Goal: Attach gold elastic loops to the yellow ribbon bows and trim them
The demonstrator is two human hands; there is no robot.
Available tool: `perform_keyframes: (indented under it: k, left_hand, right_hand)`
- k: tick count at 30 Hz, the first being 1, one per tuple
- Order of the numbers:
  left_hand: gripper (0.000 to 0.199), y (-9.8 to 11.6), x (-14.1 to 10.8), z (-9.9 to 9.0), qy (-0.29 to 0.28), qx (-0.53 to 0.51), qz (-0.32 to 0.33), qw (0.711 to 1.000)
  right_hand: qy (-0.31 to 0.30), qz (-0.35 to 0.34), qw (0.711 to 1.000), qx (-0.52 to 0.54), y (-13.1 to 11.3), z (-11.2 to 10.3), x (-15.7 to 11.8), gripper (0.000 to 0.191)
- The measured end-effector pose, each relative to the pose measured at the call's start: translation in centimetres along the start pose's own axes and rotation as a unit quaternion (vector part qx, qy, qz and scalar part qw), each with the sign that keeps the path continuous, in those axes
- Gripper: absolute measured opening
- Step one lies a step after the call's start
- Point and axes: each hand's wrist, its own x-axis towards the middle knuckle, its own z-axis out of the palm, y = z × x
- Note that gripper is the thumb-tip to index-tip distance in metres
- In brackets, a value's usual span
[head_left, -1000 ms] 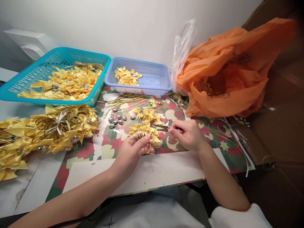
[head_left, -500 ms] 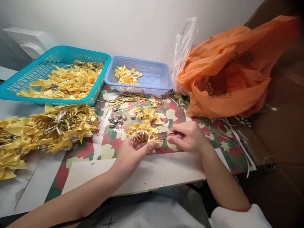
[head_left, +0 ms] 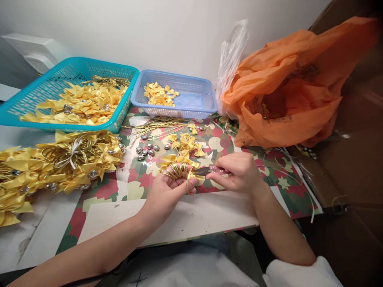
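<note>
My left hand (head_left: 173,189) is closed around a bundle of gold cord loops (head_left: 176,170) with yellow ribbon bows (head_left: 168,160) along its far side. In my right hand (head_left: 237,171) is a pair of pliers (head_left: 211,170), its dark jaws touching one gold loop by my left thumb. The jaws look closed there; whether they grip the cord I cannot tell. Just beyond lie more yellow bows (head_left: 187,144), several silver bells (head_left: 149,147) and a spread of straight gold cords (head_left: 155,126).
A teal basket (head_left: 136,85) of yellow bows and a blue basket (head_left: 176,107) stand at the back. Tied bow bundles (head_left: 72,159) lie left. An orange bag (head_left: 287,129) and a clear plastic bag (head_left: 229,65) are at right. White cardboard (head_left: 209,211) lines the front edge.
The pliers' handles have been squeezed together and the jaws have closed at the gold loop. My left hand holds the bundle in nearly the same place.
</note>
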Motion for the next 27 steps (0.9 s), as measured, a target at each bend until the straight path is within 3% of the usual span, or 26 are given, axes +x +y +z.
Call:
perform_keyframes:
  k: [12, 27]
  left_hand:
    - [0.028, 0.05, -0.05, -0.13, -0.011, 0.023, 0.005, 1.000]
    - [0.036, 0.30, -0.14, 0.14, 0.021, 0.011, -0.019, 1.000]
  right_hand:
    - [0.020, -0.042, 0.997, -0.062, -0.37, -0.12, -0.09, 0.051]
    - [-0.024, -0.007, 0.999, -0.028, -0.18, -0.04, -0.09, 0.051]
